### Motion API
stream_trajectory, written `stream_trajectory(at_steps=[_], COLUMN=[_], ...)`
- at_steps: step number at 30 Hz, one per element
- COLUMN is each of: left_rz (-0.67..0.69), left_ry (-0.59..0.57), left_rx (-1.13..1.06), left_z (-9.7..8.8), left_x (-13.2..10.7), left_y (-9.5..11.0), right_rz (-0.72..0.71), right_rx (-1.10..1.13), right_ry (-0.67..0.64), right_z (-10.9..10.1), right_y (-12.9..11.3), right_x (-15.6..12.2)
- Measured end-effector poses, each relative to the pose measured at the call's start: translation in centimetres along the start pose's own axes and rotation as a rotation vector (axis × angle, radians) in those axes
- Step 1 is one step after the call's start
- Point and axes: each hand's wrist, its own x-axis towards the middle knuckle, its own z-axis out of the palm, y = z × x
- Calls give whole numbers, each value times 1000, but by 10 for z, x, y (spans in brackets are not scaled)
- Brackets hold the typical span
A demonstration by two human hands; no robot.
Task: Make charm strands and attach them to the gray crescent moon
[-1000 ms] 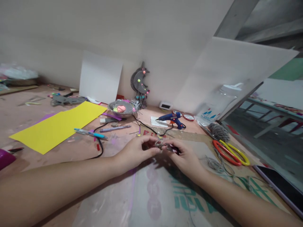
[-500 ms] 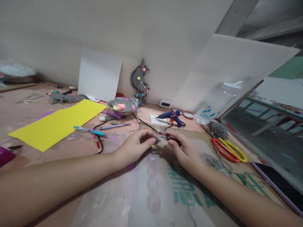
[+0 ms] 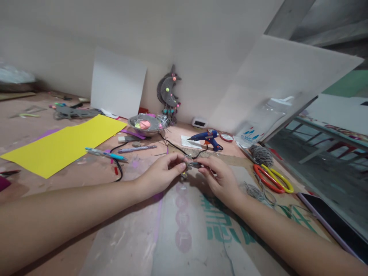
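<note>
My left hand [image 3: 163,173] pinches a small grey craft piece [image 3: 184,174] with a yellow spot between thumb and fingers. My right hand [image 3: 220,178] is closed around a small dark tool [image 3: 196,165], whose tip meets the piece at my left fingertips. Its kind is too small and covered to make out. Both hands are just above a clear plastic sheet [image 3: 172,255] with pink and green print. Behind them a blue glue gun [image 3: 207,138] stands on a white paper scrap [image 3: 190,142].
Left lie yellow paper [image 3: 66,147], a blue pen [image 3: 106,154] and a purple pen [image 3: 137,148]. A metal bowl [image 3: 145,130] and grey moon ornament [image 3: 169,92] stand behind. Right are scissors [image 3: 268,178], grey yarn [image 3: 261,154], a water bottle [image 3: 263,120] and a phone [image 3: 330,220].
The dark tool's tip has come closer to the grey piece, now touching or overlapping it at my left fingertips. The view has shifted slightly; the table things stay put.
</note>
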Motion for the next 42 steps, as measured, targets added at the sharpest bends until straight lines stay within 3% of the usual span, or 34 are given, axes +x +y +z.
stream_trajectory(at_steps=[26,42], left_rz=[-66,-35], left_ry=[-47,11], left_rx=[-124,-59], left_z=[-2,-1], left_x=[0,1], left_y=[0,0], right_rz=[-21,29], right_rx=[-16,46], right_ry=[19,44], right_z=[2,2], right_y=[1,0], right_x=[2,0])
